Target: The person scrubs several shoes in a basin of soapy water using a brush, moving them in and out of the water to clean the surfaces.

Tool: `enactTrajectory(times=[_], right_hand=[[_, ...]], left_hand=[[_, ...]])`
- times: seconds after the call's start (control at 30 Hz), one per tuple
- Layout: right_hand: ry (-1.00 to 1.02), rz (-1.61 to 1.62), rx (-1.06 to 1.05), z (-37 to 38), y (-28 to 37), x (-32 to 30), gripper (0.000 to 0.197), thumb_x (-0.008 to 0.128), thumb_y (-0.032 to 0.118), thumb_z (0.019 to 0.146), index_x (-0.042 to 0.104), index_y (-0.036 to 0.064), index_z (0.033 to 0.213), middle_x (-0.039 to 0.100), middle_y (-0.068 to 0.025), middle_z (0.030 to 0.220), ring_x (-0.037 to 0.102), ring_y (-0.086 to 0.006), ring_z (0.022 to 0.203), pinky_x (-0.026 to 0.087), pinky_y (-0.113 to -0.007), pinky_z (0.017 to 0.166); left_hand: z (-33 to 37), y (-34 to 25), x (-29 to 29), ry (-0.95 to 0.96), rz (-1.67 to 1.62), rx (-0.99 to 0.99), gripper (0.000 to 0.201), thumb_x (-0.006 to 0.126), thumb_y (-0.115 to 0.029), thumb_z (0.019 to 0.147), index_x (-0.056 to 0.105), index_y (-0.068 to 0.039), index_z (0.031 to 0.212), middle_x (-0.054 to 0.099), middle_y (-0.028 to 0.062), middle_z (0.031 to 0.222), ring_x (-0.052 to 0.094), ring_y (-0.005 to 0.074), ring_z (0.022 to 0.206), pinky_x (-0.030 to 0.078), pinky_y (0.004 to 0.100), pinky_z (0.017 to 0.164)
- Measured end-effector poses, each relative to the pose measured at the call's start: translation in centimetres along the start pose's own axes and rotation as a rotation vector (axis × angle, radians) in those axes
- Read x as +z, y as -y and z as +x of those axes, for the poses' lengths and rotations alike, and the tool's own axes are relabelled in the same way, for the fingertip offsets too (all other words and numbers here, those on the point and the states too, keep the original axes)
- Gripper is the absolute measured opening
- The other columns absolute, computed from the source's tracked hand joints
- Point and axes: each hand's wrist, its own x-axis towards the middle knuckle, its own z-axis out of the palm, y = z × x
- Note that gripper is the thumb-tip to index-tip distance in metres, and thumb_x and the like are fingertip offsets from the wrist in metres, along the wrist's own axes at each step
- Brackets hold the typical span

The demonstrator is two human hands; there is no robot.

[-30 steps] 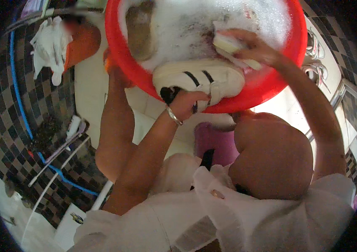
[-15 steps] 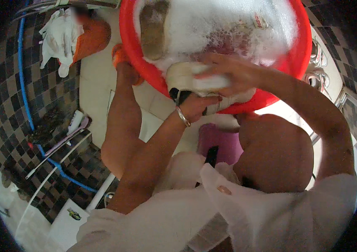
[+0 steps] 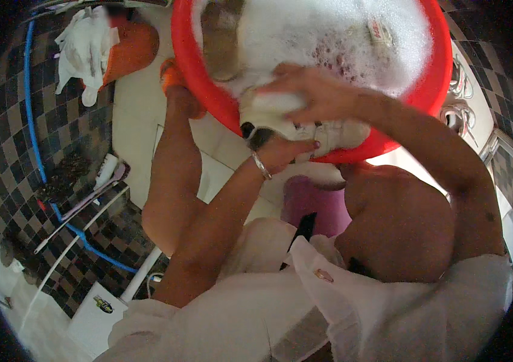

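Observation:
A white shoe (image 3: pixel 346 136) with a dark lining lies tilted across the near rim of a red basin (image 3: pixel 187 66) filled with suds. My left hand (image 3: pixel 282 154), wearing a silver bangle, grips it from the near side by the opening. Over the shoe's upper, my right hand (image 3: pixel 320 90) is blurred, with its fingers curled around a white block-like thing (image 3: pixel 285 102) pressed to the shoe; its kind is unclear. Another shoe (image 3: pixel 221 51) floats sole up at the basin's left. Part of a white shoe (image 3: pixel 379 33) pokes through the foam farther right.
An orange bucket (image 3: pixel 136 51) draped with white cloths (image 3: pixel 87 45) stands far left. Along the tiled left side run a blue hose (image 3: pixel 34 120) and a long-handled brush (image 3: pixel 90 199). Beneath me is a purple stool (image 3: pixel 314 202). Several shoes (image 3: pixel 458 114) sit right of the basin.
My right hand has shifted slightly left and away from me along the shoe with the white thing. The shoe has tilted a little; my left hand keeps its grip.

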Motion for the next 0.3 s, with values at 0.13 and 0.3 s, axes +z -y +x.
enactTrajectory(times=[0.13,0.3], right_hand=[[-0.141,-0.184,0.132,-6.1,-6.9,-3.8,0.056,0.064,0.018,0.064,0.05,0.0116,0.118,0.048,-0.0177,0.114,0.042,-0.0332,0.111,0.035,-0.041,0.094],[-0.094,-0.787,0.423,-9.1,-11.9,-2.7,0.062,0.068,0.024,0.067,0.045,0.0128,0.124,0.037,-0.0152,0.13,0.041,-0.0307,0.114,0.03,-0.042,0.098]], left_hand=[[0.4,0.3,0.2,0.067,-0.311,0.313,0.042,0.066,-0.022,0.075,0.052,-0.002,0.108,0.057,0.0064,0.105,0.054,0.0163,0.093,0.043,0.0291,0.081],[1.2,0.1,0.5,0.16,-1.332,-0.107,0.051,0.064,-0.026,0.077,0.044,-0.003,0.118,0.052,0.0072,0.114,0.051,0.0181,0.103,0.042,0.0326,0.087]])
